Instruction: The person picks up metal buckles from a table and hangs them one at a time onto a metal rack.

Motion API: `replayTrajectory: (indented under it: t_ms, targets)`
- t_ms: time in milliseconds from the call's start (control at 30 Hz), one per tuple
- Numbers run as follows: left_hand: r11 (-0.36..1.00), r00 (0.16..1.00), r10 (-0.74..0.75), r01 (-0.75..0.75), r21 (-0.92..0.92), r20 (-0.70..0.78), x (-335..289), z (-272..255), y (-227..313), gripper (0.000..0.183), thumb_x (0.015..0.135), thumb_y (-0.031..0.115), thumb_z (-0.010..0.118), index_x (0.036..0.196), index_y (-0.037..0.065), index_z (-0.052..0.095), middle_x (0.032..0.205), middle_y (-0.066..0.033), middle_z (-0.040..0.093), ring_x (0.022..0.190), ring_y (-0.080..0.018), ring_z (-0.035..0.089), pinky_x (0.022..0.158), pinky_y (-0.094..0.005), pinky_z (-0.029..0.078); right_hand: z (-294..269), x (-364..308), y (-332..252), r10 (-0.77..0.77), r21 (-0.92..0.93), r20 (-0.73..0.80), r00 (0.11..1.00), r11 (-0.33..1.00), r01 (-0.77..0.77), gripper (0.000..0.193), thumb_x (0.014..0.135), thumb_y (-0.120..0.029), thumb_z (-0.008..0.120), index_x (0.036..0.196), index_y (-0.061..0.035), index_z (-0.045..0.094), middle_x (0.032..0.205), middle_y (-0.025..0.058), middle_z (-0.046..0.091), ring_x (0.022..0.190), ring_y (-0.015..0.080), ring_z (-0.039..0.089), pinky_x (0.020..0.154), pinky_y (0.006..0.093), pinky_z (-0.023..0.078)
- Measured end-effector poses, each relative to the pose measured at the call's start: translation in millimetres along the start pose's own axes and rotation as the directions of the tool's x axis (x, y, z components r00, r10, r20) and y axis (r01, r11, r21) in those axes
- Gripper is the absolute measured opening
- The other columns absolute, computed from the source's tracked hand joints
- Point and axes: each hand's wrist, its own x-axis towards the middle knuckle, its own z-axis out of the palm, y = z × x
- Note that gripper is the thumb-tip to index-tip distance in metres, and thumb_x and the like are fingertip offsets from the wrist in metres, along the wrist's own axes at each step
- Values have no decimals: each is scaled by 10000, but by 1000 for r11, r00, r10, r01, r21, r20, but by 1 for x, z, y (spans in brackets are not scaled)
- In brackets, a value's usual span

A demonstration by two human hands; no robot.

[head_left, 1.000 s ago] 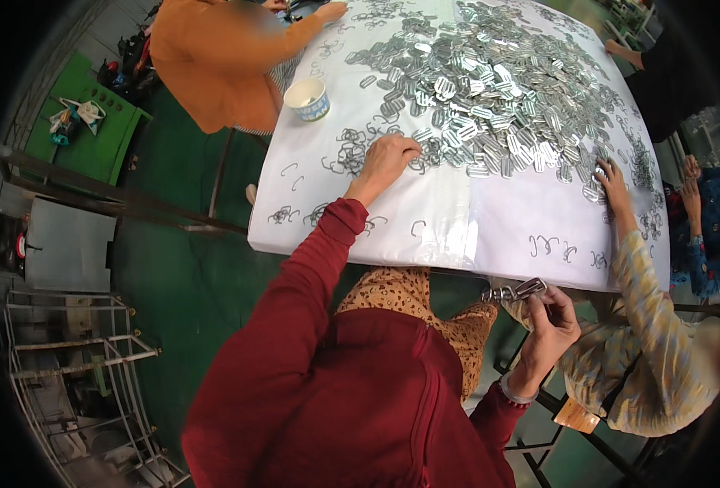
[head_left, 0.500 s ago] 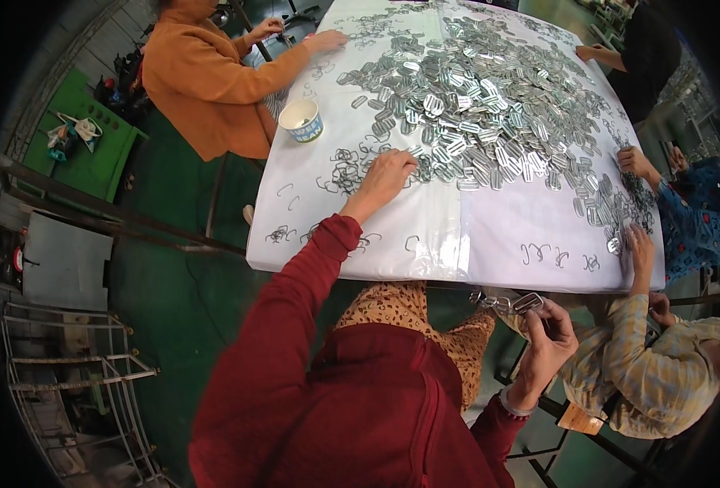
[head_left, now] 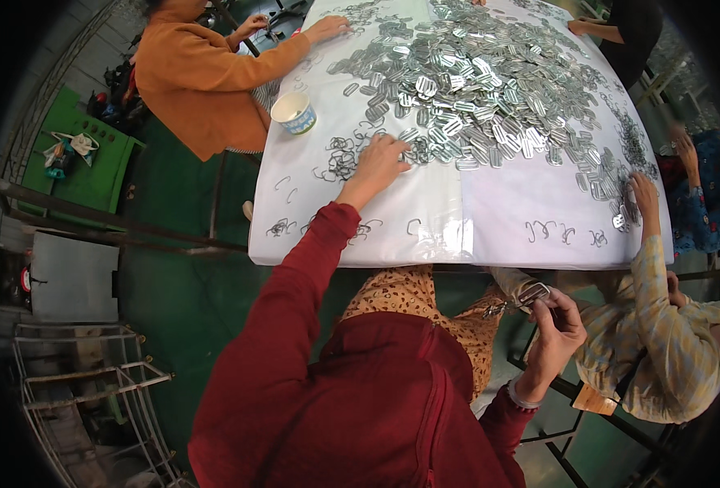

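On the white-covered table (head_left: 506, 203) lies a large heap of flat silver slotted buckles (head_left: 490, 106). My left hand (head_left: 378, 167) reaches to the near left edge of the heap, palm down, fingers bent and apart. Beside it lies a tangle of dark bent wire hooks (head_left: 339, 159). Below the table's near edge, my right hand (head_left: 559, 329) pinches a silver buckle (head_left: 534, 294) between thumb and fingers. Shiny metal pieces (head_left: 498, 309) trail to the left of that buckle; how they join cannot be made out.
A paper tub (head_left: 293, 112) stands at the table's left edge. Small groups of wire hooks (head_left: 567, 233) lie along the near side. A person in orange (head_left: 201, 81) works at the left; a person in a checked shirt (head_left: 661, 325) sits close on my right. More people work along the right side.
My left hand has shifted slightly left, and its fingers have spread. The right hand still holds the buckle, now turned a little. The checked-shirt person's hand has moved up toward the heap.
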Motion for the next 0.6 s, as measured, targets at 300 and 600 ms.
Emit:
replayTrajectory:
  t_ms: [300, 600]
  targets:
    - [979, 852, -174, 204, -7, 494, 23, -1, 8, 237, 734, 229, 669, 796, 0, 661, 738, -167, 644, 746, -304, 625, 694, -401, 479, 5, 6, -6, 15, 17, -22, 1000, 1000, -15, 199, 747, 94, 648, 940, 46, 644, 814, 44, 625, 673, 75, 558, 569, 190, 444]
    - [922, 938, -149, 247, -299, 313, 21, -49, 13, 229, 810, 194, 611, 880, -23, 628, 775, -83, 640, 662, -154, 581, 635, -297, 464, 4, 8, 1, 67, 6, -14, 998, 998, -67, 220, 744, 102, 650, 957, 45, 642, 836, 40, 633, 738, 76, 580, 640, 186, 468]
